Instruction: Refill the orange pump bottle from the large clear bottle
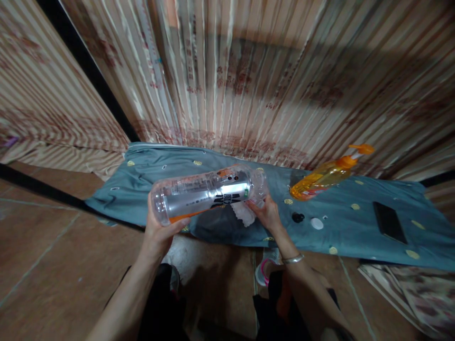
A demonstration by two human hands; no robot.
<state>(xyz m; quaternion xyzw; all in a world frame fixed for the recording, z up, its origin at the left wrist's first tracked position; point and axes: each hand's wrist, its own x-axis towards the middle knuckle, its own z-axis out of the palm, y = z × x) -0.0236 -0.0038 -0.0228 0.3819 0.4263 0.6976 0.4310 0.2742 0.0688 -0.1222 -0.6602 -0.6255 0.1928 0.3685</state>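
I hold a clear plastic bottle [206,192] on its side above the front edge of a table. It has a silver, black and orange label and a little orange liquid along its lower side. My left hand [159,232] is wrapped round the bottle's base end. My right hand [268,213] is closed at the neck end, and a crumpled white cloth or tissue [245,213] hangs just under its fingers. Whether the right hand grips the cloth, the neck or both is hard to tell.
The table wears a blue-grey cloth [373,237] with small yellow motifs. On it stand an orange pump bottle [327,175], a small black cap [297,217], a white cap [316,223] and a black phone [389,221]. Striped curtains [249,80] hang behind. My shoes show on the brown tile floor [42,265].
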